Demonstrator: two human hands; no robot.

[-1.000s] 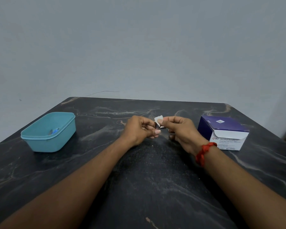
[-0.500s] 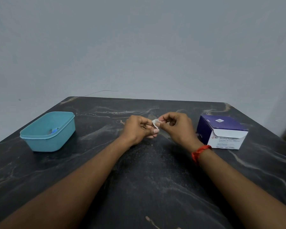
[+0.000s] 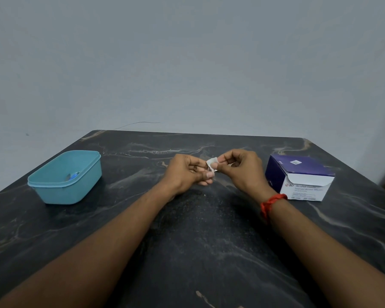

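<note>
Head view: the only view, looking forward and down over both forearms.
Hard to make out: a small white square [image 3: 212, 162] sits between the fingertips, partly covered by them; whether it is a pad or a wrapper cannot be told; a thin dark sliver just below it, against the left fingers, is too small to identify.
Left hand [image 3: 187, 172]: fingers curled inward, tips pinching the left edge of the white square; palm hidden.
Right hand [image 3: 242, 172]: thumb and forefinger pinch the right edge of the square; the other fingers are bent above; a red thread band [image 3: 270, 203] circles the wrist.
Where the square is: held above the middle of the desk [image 3: 198, 230], between the tub and the box.
Desk: dark, polished, stone-like top with pale veins; near edge cut off by the frame.
Tub [image 3: 69, 192]: teal plastic, rounded rectangle, lipped rim, at the left; a blue object [image 3: 72, 175] lies inside, mostly hidden by the wall.
Box [image 3: 302, 170]: purple and white cardboard, flap tucked, at the right; the large print reads alcohol swabs; the small print is blurred.
Wall [image 3: 187, 63]: plain, matte grey; a thin wire [image 3: 138, 123] curves above the far desk edge.
</note>
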